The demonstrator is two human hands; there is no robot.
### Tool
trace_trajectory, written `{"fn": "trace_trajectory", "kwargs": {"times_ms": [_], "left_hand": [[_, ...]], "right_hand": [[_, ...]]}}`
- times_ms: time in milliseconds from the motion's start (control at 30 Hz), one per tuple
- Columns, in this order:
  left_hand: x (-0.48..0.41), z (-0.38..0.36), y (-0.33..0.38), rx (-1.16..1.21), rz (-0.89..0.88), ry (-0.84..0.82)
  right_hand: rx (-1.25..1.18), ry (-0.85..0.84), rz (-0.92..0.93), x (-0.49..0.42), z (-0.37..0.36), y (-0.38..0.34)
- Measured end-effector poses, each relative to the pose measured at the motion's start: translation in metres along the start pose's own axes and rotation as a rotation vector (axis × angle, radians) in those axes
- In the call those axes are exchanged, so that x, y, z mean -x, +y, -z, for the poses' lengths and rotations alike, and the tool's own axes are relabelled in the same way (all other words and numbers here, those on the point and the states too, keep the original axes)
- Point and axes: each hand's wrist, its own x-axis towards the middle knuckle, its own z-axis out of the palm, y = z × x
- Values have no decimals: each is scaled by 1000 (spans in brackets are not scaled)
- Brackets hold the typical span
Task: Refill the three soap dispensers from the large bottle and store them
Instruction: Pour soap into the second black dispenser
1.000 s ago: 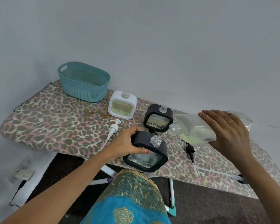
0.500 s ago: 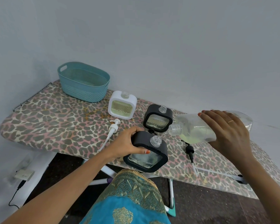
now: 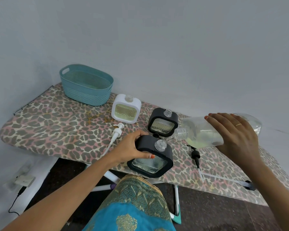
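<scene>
As left hand clamps the near-edge black dispenser, right hand wraps the tilted large bottle; pouring needs mouths aligned.

The left forearm reaches in from lower left; the left hand curls round the black dispenser at frame centre, thumb on its front. The right hand, right of centre, wraps over the large bottle, fingers pointing left.

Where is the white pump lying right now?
In the head view the white pump lies on the ironing board, in front of the white dispenser and just left of the left hand.
</scene>
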Motion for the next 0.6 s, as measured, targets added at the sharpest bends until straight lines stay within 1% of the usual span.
{"fn": "trace_trajectory", "kwargs": {"times_ms": [600], "left_hand": [[-1, -1, -2, 1, -1, 0]], "right_hand": [[21, 6, 20, 0, 0, 3]]}}
